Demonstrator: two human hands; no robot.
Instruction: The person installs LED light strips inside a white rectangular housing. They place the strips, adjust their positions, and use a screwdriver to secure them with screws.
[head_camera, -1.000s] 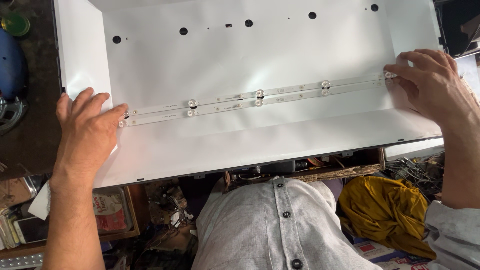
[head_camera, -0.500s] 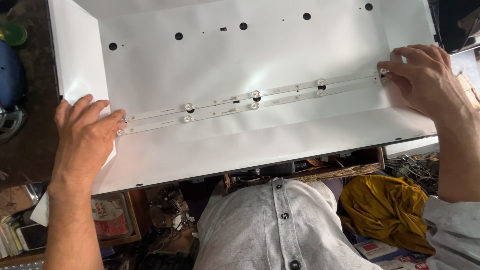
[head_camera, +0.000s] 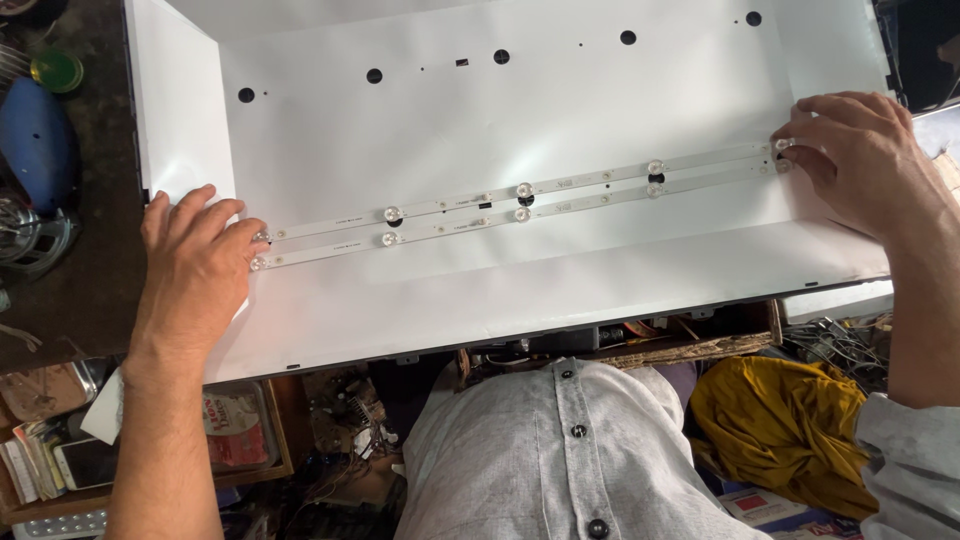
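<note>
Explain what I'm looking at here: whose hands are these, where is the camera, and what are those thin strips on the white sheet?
The camera sits on a person's head and looks down, so you see their grey buttoned shirt and both bare hands. A big white panel with folded-up side walls and round holes lies in front of them. Two thin white strips studded with small clear lens domes run side by side across it. The left hand rests on the strips' left ends, the right hand on the right ends; nothing is lifted. Clutter surrounds the panel, including a yellow cloth and a blue object.
</note>
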